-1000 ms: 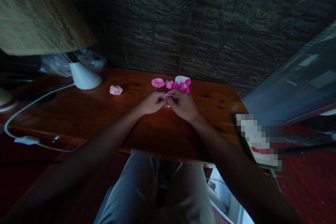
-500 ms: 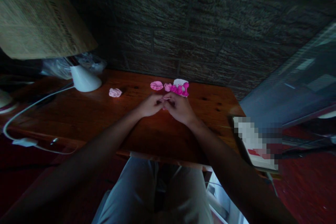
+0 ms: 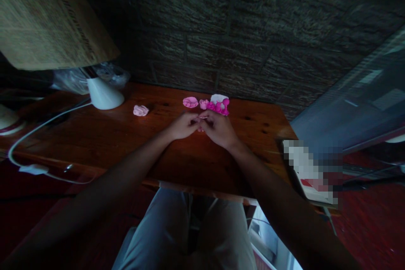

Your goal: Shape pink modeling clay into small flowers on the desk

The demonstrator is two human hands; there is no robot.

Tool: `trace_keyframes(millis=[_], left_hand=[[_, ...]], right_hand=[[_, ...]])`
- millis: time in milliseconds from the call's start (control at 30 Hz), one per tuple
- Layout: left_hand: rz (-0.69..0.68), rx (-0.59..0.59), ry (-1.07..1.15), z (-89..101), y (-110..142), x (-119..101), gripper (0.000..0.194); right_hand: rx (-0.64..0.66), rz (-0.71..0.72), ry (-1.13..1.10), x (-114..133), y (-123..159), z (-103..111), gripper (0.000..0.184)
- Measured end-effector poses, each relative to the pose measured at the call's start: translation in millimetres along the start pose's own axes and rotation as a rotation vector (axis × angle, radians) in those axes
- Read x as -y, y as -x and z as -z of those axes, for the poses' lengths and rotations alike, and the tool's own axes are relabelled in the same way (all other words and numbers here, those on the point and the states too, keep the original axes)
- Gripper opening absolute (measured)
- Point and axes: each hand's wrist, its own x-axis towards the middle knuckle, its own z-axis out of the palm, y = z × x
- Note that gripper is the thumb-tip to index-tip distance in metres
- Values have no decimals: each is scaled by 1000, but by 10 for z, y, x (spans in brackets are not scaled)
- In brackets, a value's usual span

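My left hand (image 3: 184,126) and my right hand (image 3: 219,128) meet over the middle of the wooden table. Between their fingertips they pinch a small piece of pink modelling clay (image 3: 202,117), mostly covered by the fingers. Just beyond the hands lie a flat pink clay piece (image 3: 190,101) with bumps along its edge and a small pink clay shape (image 3: 203,104). Beside these, bright magenta clay pieces (image 3: 218,107) lie against a white piece (image 3: 217,98). A pale pink clay lump (image 3: 141,110) rests farther left.
A lamp with a white base (image 3: 104,95) and newspaper-like shade (image 3: 57,25) stands at the left, its white cable (image 3: 23,141) hanging over the table (image 3: 104,139). Behind it sits a clear plastic bag (image 3: 69,80). A brick wall (image 3: 202,29) closes the back. A blurred-out flat object (image 3: 311,177) lies at the right edge.
The whole view has shifted slightly, so everything appears a little to the right. Both hands stay together around the pink clay, with only slight finger movement.
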Motion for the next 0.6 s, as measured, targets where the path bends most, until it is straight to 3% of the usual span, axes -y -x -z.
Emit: trace_keyframes(millis=[600], left_hand=[[5,2,-18,-2,-10,14,20]], right_hand=[[5,-14,-8,4,3,6,9]])
